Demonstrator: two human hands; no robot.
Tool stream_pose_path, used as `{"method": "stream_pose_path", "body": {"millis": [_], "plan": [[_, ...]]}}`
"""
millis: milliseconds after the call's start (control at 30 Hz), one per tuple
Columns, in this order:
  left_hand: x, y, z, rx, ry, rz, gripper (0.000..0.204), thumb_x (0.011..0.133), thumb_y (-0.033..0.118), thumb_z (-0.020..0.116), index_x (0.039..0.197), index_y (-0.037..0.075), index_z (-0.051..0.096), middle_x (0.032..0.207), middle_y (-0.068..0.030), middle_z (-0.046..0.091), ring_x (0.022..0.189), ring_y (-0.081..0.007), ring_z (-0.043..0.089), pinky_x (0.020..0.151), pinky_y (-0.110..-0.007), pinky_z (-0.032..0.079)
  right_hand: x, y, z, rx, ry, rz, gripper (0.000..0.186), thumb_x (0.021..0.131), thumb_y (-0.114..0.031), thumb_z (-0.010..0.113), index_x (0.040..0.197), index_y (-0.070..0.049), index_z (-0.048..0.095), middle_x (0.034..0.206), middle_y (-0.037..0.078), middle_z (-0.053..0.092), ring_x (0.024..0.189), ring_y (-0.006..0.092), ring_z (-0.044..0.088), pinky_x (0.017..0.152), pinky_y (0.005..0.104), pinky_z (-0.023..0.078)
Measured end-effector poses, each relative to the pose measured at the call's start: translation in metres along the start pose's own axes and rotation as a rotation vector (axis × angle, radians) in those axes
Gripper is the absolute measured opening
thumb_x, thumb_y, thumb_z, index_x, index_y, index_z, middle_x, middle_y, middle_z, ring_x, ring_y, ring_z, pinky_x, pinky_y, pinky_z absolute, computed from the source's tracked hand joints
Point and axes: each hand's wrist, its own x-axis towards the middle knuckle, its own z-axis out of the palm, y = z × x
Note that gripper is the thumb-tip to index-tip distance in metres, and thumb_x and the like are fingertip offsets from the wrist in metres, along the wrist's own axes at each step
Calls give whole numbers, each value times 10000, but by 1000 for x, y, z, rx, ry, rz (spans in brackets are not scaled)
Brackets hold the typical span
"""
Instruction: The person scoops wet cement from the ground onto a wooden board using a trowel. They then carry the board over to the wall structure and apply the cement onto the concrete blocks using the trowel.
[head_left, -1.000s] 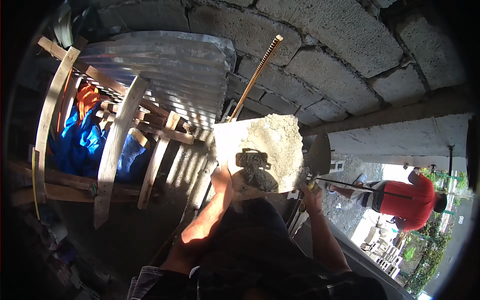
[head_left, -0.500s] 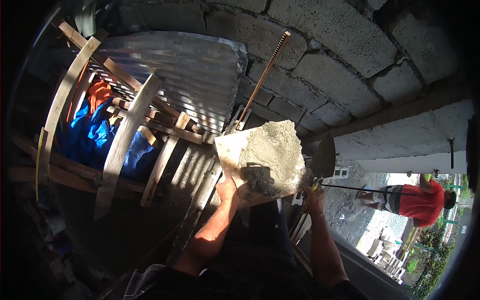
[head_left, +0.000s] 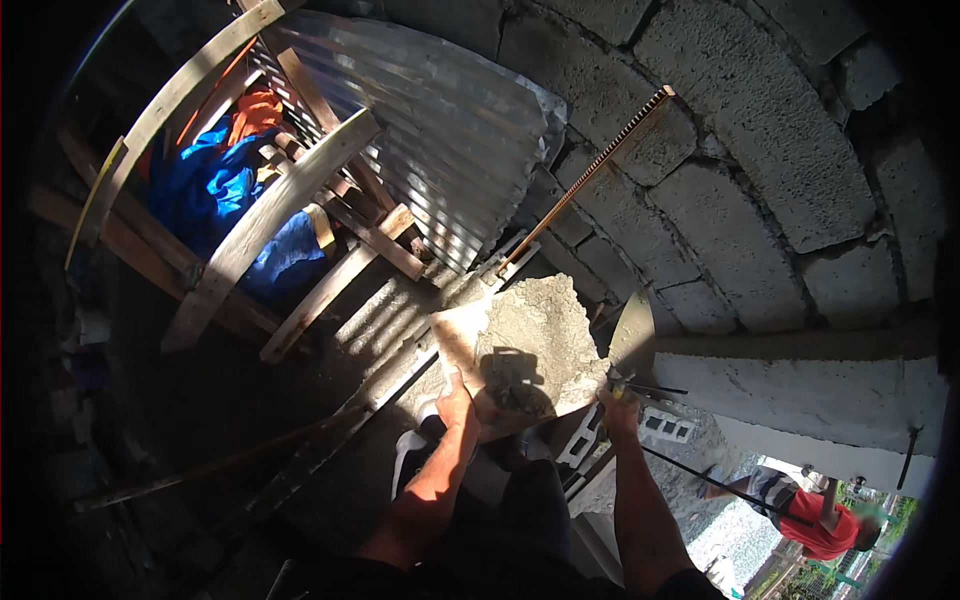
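My left hand grips the near-left edge of a flat mortar board, its fingers partly out of sight underneath. A thick heap of wet grey mortar covers most of the board, with a dark shadow across its lower part. At the board's right edge, my right hand is closed around the handle of a trowel. The trowel's broad blade points up and away, beside the mortar. Where the blade's near end meets the heap, I cannot tell whether they touch.
A rough concrete block wall rises ahead and right. A ribbed steel bar sticks up before it. Corrugated metal sheet, timber framing and blue tarp stand left. At lower right are hollow blocks and a person in red.
The view has turned, so the wall and steel bar sit farther right and the person lower. Both hands keep their holds; the trowel blade has gone from dark to sunlit.
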Motion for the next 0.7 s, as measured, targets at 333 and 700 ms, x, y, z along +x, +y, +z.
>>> {"method": "stream_pose_path", "body": {"millis": [333, 700], "plan": [[51, -76, 108, -228, -156, -135, 810, 858, 647, 609, 1006, -148, 643, 890, -183, 661, 734, -230, 605, 671, -385, 500, 118, 37, 18, -271, -148, -116, 198, 777, -140, 722, 825, 7, 600, 727, 79, 616, 656, 172, 548, 626, 391, 459], [145, -68, 260, -477, -169, -271, 739, 885, 616, 609, 1212, -46, 610, 1122, -101, 634, 909, -171, 585, 763, -349, 502, 262, 67, 115, -474, -108, -279, 202, 819, -130, 706, 815, 27, 578, 656, 77, 547, 606, 184, 491, 596, 353, 437]]}}
